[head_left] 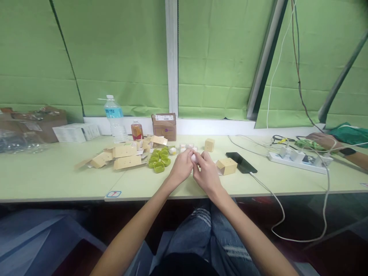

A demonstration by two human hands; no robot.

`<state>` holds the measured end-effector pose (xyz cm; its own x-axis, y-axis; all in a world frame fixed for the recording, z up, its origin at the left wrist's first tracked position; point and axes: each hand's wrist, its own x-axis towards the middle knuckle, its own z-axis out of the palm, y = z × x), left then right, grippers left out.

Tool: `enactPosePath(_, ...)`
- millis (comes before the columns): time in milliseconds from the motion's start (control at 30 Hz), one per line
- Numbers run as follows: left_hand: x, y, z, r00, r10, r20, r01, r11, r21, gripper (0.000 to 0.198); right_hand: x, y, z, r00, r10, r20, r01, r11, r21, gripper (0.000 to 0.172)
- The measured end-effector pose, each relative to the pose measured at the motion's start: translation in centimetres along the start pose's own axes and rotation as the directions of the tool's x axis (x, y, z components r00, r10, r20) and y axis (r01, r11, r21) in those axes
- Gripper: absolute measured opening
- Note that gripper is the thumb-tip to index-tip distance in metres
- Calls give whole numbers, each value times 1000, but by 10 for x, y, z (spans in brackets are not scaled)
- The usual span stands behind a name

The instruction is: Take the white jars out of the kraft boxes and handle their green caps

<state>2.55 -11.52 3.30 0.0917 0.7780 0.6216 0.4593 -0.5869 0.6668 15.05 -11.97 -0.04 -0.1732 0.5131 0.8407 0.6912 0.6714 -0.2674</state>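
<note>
My left hand (182,165) and my right hand (207,170) meet over the table's front part. Between their closed fingertips is a small white rounded object (194,158); the fingers cover most of it, so its kind is unclear. Just beyond the hands stand several small clear containers (188,147) with pale contents, partly hidden. A cluster of green plastic cups (159,166) lies left of my left hand, with a white and yellow round piece (173,150) beside it. An opened tan carton (227,166) lies close to my right hand, and a closed tan carton (209,145) stands farther back.
Flattened tan cartons (126,161) pile up at left. Behind them stand a water bottle (113,120), an amber bottle (137,130) and a brown box (164,126). Rightward lie a cabled phone (241,162), a power strip (299,162) and another person's hand (319,140).
</note>
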Motion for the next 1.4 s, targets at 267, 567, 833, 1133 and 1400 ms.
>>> enactPosePath(267,2,1,-5,996,-88,-16,86,992,-92,16,1,-2,2,1000,-13,3,13,1000,7,32)
enactPosePath(567,8,0,-22,920,-277,276,387,746,-541,32,-3,5,-3,996,49,-72,-21,935,355,34)
enactPosePath(833,15,-7,-30,912,-391,120,365,645,-672,31,-16,36,-19,994,-54,97,39,987,159,34)
enactPosePath(1133,8,0,-14,878,-379,292,446,427,-787,19,-20,33,-21,961,-61,268,39,995,87,42)
enactPosePath(1400,6,5,-7,881,-343,324,453,418,-787,24,-19,34,-24,989,-81,-123,104,976,190,24)
